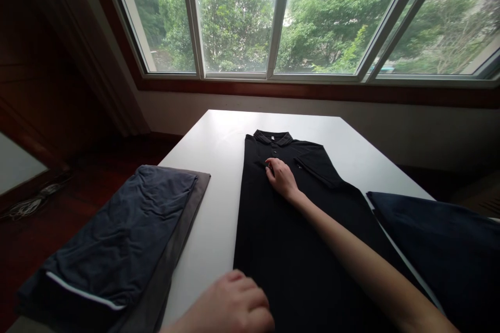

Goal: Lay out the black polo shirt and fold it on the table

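A black polo shirt lies flat on the white table, collar toward the window, with its left side folded in to a straight edge. My right hand reaches across and presses flat on the shirt's chest just below the collar buttons. My left hand rests at the near lower edge of the shirt, fingers curled, on the hem; whether it pinches the cloth is hidden.
A stack of folded clothes, dark blue on grey, lies on the table's left side. A dark navy garment sits at the right edge. A wide window runs along the far wall; dark wooden floor is on the left.
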Available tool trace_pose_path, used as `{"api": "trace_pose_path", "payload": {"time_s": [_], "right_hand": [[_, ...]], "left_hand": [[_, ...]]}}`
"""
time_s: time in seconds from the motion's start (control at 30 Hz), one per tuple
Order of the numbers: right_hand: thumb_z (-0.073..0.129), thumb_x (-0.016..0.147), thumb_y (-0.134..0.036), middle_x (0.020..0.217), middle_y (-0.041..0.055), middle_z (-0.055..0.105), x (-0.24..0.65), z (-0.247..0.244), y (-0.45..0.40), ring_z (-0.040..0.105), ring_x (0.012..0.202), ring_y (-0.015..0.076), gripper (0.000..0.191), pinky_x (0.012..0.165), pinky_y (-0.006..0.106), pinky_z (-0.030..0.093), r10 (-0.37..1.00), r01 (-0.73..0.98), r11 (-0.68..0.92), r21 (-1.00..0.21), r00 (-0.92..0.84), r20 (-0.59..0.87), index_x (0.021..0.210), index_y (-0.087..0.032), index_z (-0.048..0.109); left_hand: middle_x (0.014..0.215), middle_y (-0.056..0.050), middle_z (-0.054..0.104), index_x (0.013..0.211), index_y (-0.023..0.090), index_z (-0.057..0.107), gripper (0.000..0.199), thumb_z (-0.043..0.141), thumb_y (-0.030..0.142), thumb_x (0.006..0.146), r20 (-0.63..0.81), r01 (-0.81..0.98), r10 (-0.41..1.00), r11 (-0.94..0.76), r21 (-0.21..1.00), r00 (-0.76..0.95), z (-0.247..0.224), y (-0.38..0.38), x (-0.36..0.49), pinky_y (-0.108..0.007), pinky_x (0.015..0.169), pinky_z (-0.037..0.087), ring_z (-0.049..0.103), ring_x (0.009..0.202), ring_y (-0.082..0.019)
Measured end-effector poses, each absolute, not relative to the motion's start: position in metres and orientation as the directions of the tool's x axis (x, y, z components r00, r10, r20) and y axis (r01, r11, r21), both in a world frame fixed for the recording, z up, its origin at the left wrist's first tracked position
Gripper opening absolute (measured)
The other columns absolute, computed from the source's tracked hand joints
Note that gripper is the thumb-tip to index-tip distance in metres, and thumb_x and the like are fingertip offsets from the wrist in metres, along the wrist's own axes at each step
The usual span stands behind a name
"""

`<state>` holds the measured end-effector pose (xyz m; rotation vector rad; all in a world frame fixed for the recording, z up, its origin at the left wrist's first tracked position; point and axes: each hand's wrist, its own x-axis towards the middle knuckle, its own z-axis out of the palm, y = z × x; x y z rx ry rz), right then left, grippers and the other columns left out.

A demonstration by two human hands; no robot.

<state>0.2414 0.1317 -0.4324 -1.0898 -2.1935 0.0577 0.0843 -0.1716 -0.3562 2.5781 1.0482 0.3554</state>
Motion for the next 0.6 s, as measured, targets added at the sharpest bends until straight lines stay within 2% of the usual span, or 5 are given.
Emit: {"api": "trace_pose_path", "payload": {"time_s": [0.07,0.23,0.33,0.43,0.6], "right_hand": [[0.045,0.089,-0.021,0.097,0.0100,0.062,0.242,-0.432,0.132,0.058,0.090,0.0253,0.023,0.083,0.036,0.044,0.726,0.687,0.636,-0.351,-0.378,0.575,0.109,-0.016,0.055],[0.043,0.087,-0.019,0.092,0.0086,0.061,0.247,-0.432,0.135,0.058,0.087,0.0233,0.023,0.085,0.036,0.046,0.786,0.623,0.577,-0.528,-0.248,0.567,0.107,-0.016,0.055],[0.045,0.083,-0.018,0.091,0.0078,0.060,0.262,-0.427,0.132,0.058,0.083,0.0218,0.022,0.079,0.034,0.048,0.815,0.599,0.550,-0.582,-0.230,0.532,0.102,-0.016,0.055],[0.051,0.078,-0.014,0.090,0.0068,0.060,0.298,-0.409,0.114,0.057,0.086,0.0214,0.016,0.079,0.032,0.047,0.815,0.630,0.562,-0.537,-0.311,0.488,0.092,-0.017,0.057],[0.053,0.086,-0.022,0.089,0.0047,0.060,0.377,-0.342,0.037,0.057,0.079,0.0183,0.010,0.073,0.029,0.046,0.859,0.725,0.509,-0.465,-0.467,0.212,0.092,-0.020,0.061]], "left_hand": [[0.093,-0.001,0.069,0.090,0.021,0.064,0.009,0.056,0.025,0.092,0.117,0.642,0.731,-0.654,0.400,0.672,-0.342,-0.131,0.086,-0.028,0.082,0.045,0.063,0.086,-0.015],[0.092,-0.002,0.070,0.089,0.017,0.066,0.010,0.056,0.018,0.090,0.287,0.561,0.789,-0.596,0.574,0.544,-0.318,-0.028,0.108,-0.022,0.077,0.046,0.063,0.085,-0.014],[0.086,-0.003,0.069,0.083,0.015,0.067,0.010,0.058,0.016,0.087,0.334,0.603,0.818,-0.573,0.556,0.468,-0.317,0.018,0.131,-0.023,0.072,0.046,0.063,0.078,-0.015],[0.085,-0.004,0.070,0.084,0.014,0.069,0.013,0.057,0.017,0.086,0.346,0.634,0.811,-0.585,0.505,0.472,-0.317,0.052,0.155,-0.022,0.069,0.045,0.062,0.076,-0.015],[0.081,-0.003,0.070,0.086,0.016,0.071,0.018,0.054,0.023,0.086,0.244,0.702,0.845,-0.532,0.473,0.475,-0.330,0.109,0.195,-0.021,0.062,0.043,0.062,0.072,-0.015]]}}
